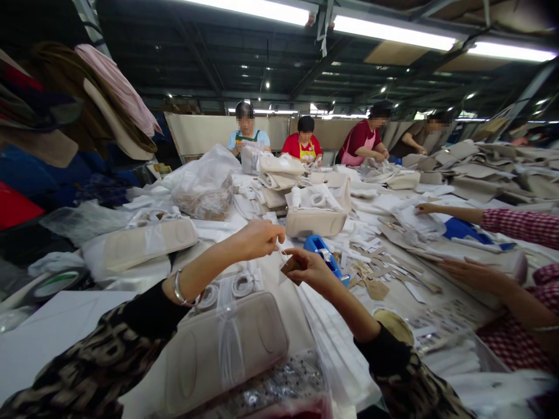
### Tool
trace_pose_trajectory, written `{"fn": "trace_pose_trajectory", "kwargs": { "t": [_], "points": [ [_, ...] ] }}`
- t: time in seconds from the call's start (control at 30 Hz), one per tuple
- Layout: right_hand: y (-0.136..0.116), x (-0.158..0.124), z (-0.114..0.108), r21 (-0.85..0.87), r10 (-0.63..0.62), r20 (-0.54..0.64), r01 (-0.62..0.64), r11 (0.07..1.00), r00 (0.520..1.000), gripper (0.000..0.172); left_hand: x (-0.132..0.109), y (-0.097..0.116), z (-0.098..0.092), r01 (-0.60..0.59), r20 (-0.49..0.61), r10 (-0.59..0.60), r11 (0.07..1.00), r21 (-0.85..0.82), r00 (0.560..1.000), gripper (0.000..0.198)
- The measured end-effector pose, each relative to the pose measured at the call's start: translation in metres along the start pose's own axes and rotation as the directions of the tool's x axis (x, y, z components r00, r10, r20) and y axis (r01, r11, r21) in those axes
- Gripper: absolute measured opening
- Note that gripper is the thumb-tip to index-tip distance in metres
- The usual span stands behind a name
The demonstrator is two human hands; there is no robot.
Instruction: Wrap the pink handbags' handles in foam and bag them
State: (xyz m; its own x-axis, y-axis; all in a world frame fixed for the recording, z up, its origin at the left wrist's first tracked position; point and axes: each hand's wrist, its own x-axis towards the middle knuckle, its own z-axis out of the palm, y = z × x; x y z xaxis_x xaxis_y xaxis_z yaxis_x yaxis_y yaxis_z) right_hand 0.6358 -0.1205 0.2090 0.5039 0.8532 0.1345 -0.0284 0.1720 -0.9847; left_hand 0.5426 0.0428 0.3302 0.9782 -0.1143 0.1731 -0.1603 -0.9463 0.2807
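My left hand (262, 237) is closed in a pinch on a thin white string (283, 254) above the worktable. Between the fingertips of my right hand (312, 270) is a small brown hang tag (290, 267), and the string runs up from it toward the left fingers. Below my left forearm lies a beige handbag (196, 349) with a clear plastic band around its middle and white wrapped coils (242, 284) at its far edge. A blue tape dispenser (325, 256) stands just beyond my right hand.
Loose brown tags (376, 289) and white slips lie right of the dispenser. Another beige bag (317, 222) stands ahead. A bagged one (151, 243) lies left. At right, a co-worker's hands (476, 276) work in checkered sleeves. Several people sit across the piled table.
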Motion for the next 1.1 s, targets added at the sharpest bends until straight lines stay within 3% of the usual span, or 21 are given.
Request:
{"fn": "trace_pose_trajectory", "kwargs": {
  "t": [0.13, 0.27, 0.4, 0.57, 0.73, 0.9, 1.0, 1.1],
  "points": [
    [0.005, -0.001, 0.002, -0.012, -0.052, -0.107, 0.051, 0.999, 0.993, 0.053, -0.002, 0.002, -0.003, 0.083, -0.026, -0.087, 0.988, -0.128, 0.996, 0.017],
    [0.006, -0.003, 0.006, 0.035, -0.04, -0.112, 0.044, 0.998, 0.993, 0.051, -0.005, 0.002, -0.003, 0.128, -0.087, -0.151, 0.965, -0.23, 0.985, 0.015],
    [0.006, -0.004, 0.009, 0.039, -0.028, -0.176, 0.035, 0.999, 0.984, 0.054, -0.006, 0.004, -0.002, 0.134, -0.077, -0.159, 0.957, -0.256, 0.984, 0.016],
    [0.012, -0.008, 0.01, 0.058, -0.031, -0.146, 0.04, 0.998, 0.989, 0.054, -0.007, 0.006, -0.002, 0.133, -0.1, -0.164, 0.957, -0.258, 0.981, 0.017],
    [0.02, -0.013, 0.012, -0.139, -0.188, -0.338, 0.148, 0.979, 0.922, 0.052, -0.007, 0.008, 0.0, 0.14, -0.089, -0.175, 0.942, -0.305, 0.981, 0.021],
    [0.018, -0.016, 0.013, -0.037, -0.122, -0.261, 0.116, 0.993, 0.957, 0.055, -0.003, 0.012, 0.004, 0.137, -0.124, -0.174, 0.956, -0.26, 0.977, 0.022],
    [0.016, -0.018, 0.011, 0.082, -0.078, -0.2, 0.096, 0.992, 0.977, 0.063, 0.0, 0.016, 0.004, 0.127, -0.195, -0.148, 0.985, -0.115, 0.97, 0.023],
    [0.014, -0.02, 0.009, 0.171, -0.061, -0.104, 0.079, 0.982, 0.993, 0.07, 0.003, 0.018, 0.005, 0.123, -0.19, -0.114, 0.992, 0.034, 0.975, 0.029]
  ]
}}
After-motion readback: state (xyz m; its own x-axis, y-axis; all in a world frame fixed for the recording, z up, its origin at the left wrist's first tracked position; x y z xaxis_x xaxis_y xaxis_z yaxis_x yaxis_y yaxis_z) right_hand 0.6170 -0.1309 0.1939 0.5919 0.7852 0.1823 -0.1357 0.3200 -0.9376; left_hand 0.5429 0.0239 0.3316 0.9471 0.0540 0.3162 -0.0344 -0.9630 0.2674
